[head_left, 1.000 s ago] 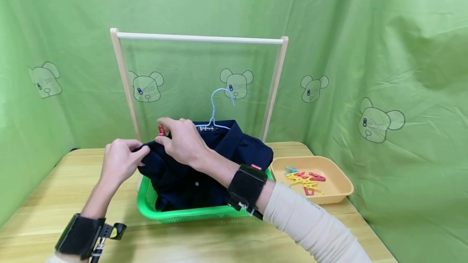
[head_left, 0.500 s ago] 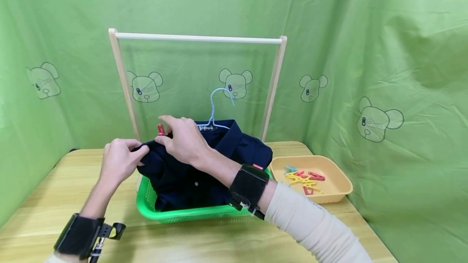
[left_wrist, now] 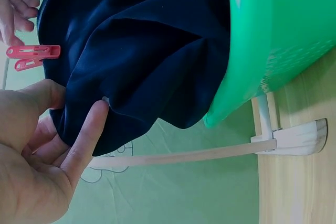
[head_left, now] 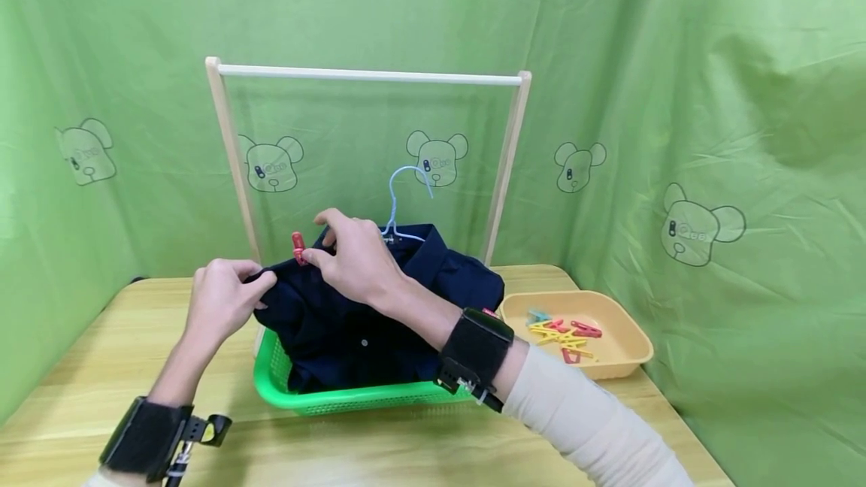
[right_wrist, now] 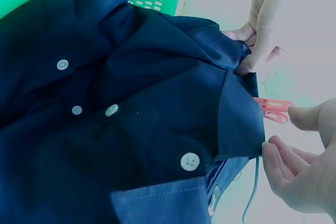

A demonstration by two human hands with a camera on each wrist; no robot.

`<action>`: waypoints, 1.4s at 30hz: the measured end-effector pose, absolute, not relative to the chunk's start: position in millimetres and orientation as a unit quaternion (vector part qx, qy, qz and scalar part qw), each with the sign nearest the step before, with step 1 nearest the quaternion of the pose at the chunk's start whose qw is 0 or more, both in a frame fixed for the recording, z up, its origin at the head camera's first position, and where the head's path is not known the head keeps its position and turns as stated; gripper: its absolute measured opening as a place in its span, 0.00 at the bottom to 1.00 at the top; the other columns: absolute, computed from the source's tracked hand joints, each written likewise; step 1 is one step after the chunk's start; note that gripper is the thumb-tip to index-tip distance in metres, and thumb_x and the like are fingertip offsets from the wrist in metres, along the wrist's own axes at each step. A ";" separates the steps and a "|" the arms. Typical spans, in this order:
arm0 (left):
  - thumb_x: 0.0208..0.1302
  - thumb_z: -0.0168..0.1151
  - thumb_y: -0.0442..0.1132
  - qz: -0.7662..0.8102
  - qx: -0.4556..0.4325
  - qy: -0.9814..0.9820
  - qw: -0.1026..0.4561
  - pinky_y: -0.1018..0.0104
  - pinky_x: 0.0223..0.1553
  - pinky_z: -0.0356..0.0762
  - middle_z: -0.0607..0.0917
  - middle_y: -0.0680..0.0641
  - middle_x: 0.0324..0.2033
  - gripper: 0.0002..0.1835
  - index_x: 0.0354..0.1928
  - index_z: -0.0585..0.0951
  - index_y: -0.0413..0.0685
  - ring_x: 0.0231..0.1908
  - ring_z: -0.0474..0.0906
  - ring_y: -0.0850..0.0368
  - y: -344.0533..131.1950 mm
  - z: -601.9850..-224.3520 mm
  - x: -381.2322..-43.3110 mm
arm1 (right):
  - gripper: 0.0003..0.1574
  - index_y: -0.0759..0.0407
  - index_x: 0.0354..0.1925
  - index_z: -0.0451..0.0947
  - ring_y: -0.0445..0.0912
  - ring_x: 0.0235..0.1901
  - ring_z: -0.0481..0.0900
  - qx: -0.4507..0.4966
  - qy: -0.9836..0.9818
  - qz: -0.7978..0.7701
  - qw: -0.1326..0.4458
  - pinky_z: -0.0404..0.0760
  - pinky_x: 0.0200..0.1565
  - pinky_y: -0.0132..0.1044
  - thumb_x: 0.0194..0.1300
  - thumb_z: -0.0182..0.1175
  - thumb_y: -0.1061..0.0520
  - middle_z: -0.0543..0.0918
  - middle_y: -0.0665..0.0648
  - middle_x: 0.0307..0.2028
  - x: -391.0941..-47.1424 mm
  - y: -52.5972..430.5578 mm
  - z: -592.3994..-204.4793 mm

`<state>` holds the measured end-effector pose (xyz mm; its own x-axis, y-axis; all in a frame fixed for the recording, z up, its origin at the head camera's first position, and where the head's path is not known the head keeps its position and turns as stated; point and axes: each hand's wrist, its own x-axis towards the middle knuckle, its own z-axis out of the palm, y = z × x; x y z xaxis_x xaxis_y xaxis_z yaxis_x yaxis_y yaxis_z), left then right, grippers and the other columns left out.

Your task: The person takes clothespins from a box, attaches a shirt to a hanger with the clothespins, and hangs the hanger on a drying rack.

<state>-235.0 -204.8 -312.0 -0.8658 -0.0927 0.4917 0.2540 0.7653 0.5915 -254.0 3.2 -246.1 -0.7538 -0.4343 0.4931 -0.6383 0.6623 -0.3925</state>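
Note:
A navy button-up shirt (head_left: 325, 322) sits on a light-blue wire hanger (head_left: 393, 198), its lower part in the green basket (head_left: 358, 399). My left hand (head_left: 222, 295) pinches the shirt's shoulder or sleeve edge between thumb and fingers. Beside it a red clothespin (head_left: 298, 245) is clipped on the shirt's upper edge; the left wrist view shows this clothespin (left_wrist: 34, 55) biting the cloth. My right hand (head_left: 358, 261) is at the collar with its fingers parted. In the right wrist view its thumb (right_wrist: 304, 117) is at the clothespin's end; whether they touch I cannot tell.
Behind the basket stands a wooden rack with a white crossbar (head_left: 368, 75). At the right, a pale orange tray (head_left: 622, 337) holds several red, yellow and blue clothespins (head_left: 564, 333). Green printed curtains (head_left: 609, 58) surround the wooden table (head_left: 169, 367) at the back and sides.
My right hand has shifted to the right, away from the red clothespin, which stays clipped on the shirt and shows more fully. My left hand keeps its pinch on the shirt.

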 end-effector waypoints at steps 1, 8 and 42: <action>0.61 0.63 0.40 -0.340 -0.045 -0.904 0.254 0.65 0.24 0.74 0.86 0.52 0.14 0.10 0.26 0.90 0.48 0.17 0.83 0.62 -204.8 -312.1 -235.0 | 0.26 0.58 0.59 0.77 0.43 0.35 0.86 0.299 -0.892 0.285 0.182 0.81 0.40 0.34 0.68 0.66 0.48 0.88 0.52 0.37 -254.2 5.0 -246.4; 0.62 0.62 0.40 -0.347 -0.047 -0.904 0.246 0.66 0.24 0.74 0.88 0.49 0.17 0.10 0.28 0.90 0.46 0.17 0.84 0.61 -206.1 -312.2 -234.7 | 0.23 0.60 0.59 0.74 0.40 0.30 0.83 0.292 -0.877 0.340 0.174 0.80 0.35 0.31 0.72 0.61 0.50 0.86 0.51 0.33 -256.3 18.6 -248.3; 0.62 0.62 0.39 -0.341 -0.048 -0.903 0.257 0.67 0.23 0.74 0.90 0.45 0.22 0.10 0.30 0.91 0.45 0.16 0.84 0.62 -206.9 -313.9 -233.9 | 0.07 0.56 0.38 0.81 0.41 0.26 0.81 0.253 -0.860 0.362 0.257 0.80 0.34 0.37 0.71 0.59 0.54 0.84 0.49 0.25 -274.8 88.9 -254.9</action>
